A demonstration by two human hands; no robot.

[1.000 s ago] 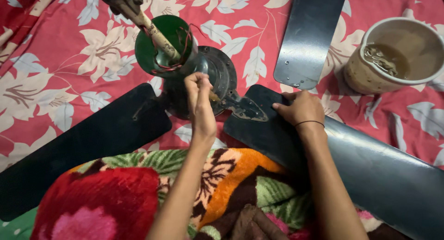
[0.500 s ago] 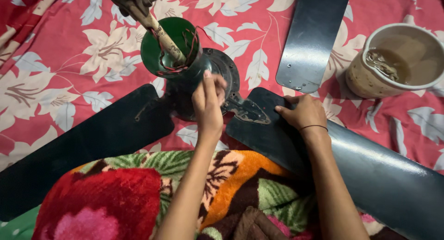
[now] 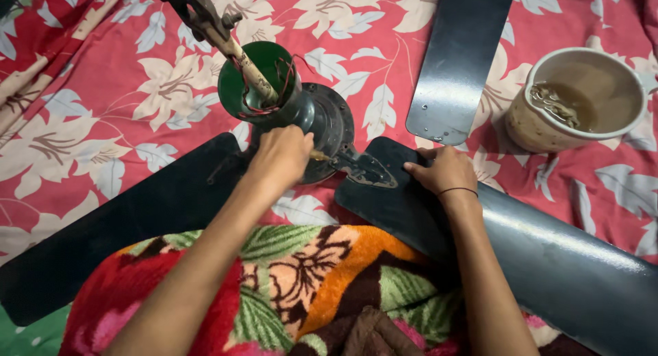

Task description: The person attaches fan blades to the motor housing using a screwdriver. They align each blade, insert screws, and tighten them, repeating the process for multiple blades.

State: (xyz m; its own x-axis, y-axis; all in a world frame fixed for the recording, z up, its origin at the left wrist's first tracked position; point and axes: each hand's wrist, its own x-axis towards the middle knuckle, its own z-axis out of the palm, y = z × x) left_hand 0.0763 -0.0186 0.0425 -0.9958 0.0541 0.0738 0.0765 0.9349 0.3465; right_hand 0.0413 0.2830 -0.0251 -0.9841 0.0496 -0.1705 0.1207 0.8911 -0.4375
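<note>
Presently: left hand [image 3: 282,154] closed on a small tool [image 3: 317,154] at the fan motor [image 3: 329,123]; right hand [image 3: 444,169] open, flat on a dark fan blade [image 3: 548,253]; bowl [image 3: 582,95] nearby.

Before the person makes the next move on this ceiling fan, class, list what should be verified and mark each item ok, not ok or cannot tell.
1. Right hand presses flat on the attached dark blade: ok.
2. Left hand is at the fan motor: ok.
3. Tool in left hand seated on a fastener: cannot tell, mostly hidden.
4. Blade bracket lies on that blade: ok.
5. Loose wires in the green cup stay away from the fingers: ok.
6. Detached blade and bowl lie apart from the hands: ok.
</note>
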